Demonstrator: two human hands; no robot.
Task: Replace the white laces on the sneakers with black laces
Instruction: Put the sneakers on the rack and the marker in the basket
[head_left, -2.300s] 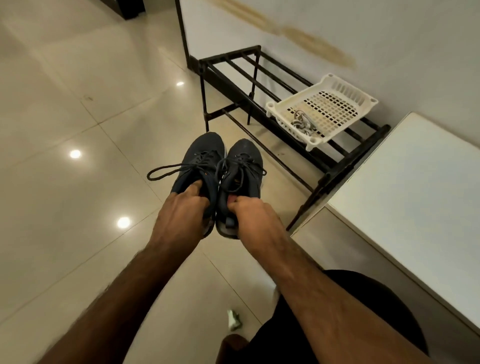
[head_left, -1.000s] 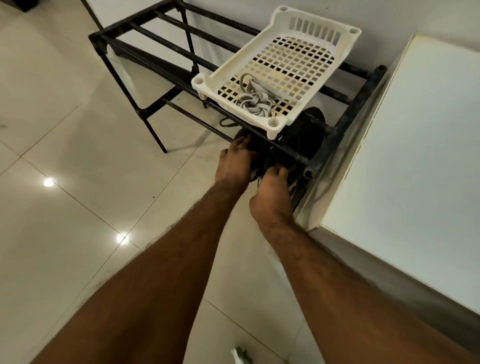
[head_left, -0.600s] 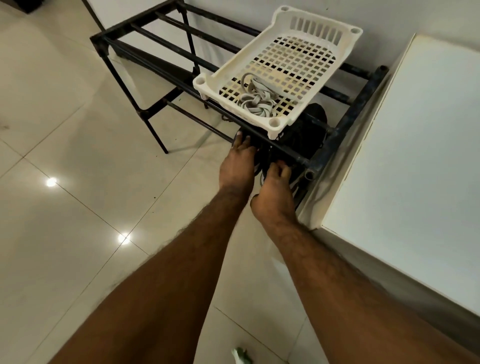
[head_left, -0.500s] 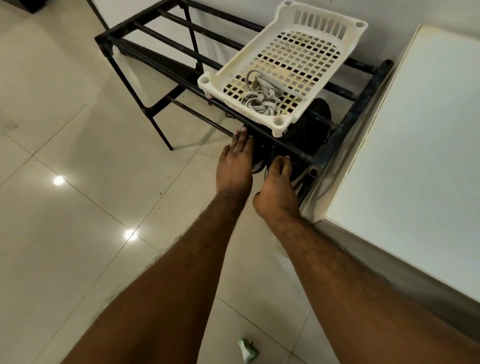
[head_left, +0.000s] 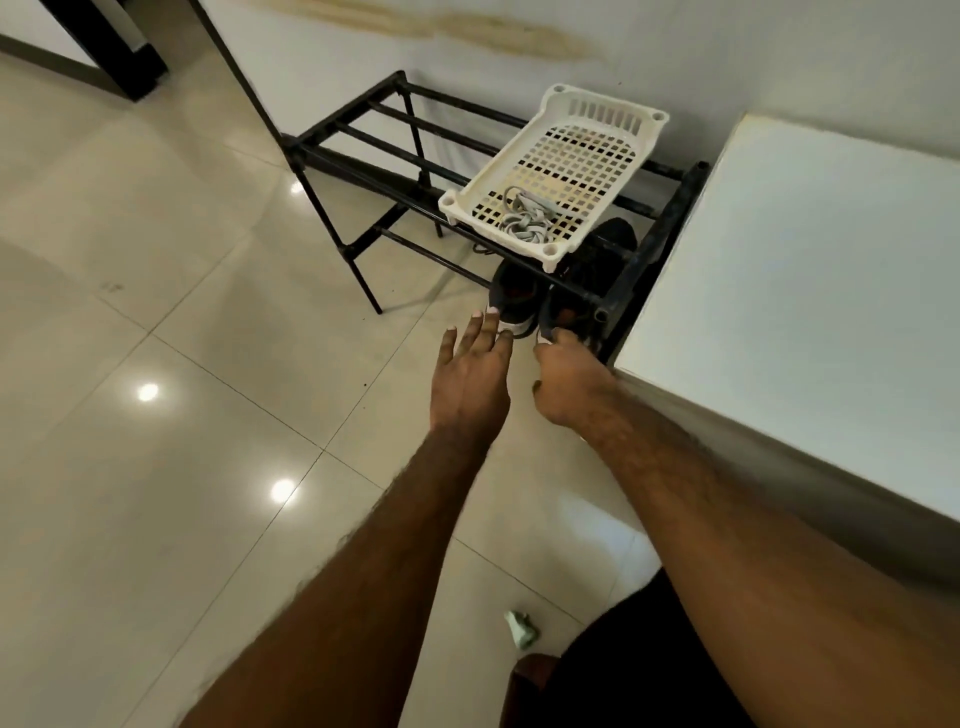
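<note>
Both sneakers (head_left: 545, 291) sit side by side on the lower tier of the black shoe rack (head_left: 363, 156), heels outward, partly hidden under the white basket (head_left: 608, 109). White laces (head_left: 522, 221) lie bundled in the basket. Left hand (head_left: 475, 374): fingers straight and spread, fingertips at the left heel. Right hand (head_left: 563, 384): fingers curled at the right heel; its grip appears to pinch the heel rim, partly hidden.

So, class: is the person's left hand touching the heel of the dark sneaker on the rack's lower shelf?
Cannot tell. In the head view the left hand has straight fingertips overlapping the left dark sneaker's heel, but contact isn't plain.
</note>
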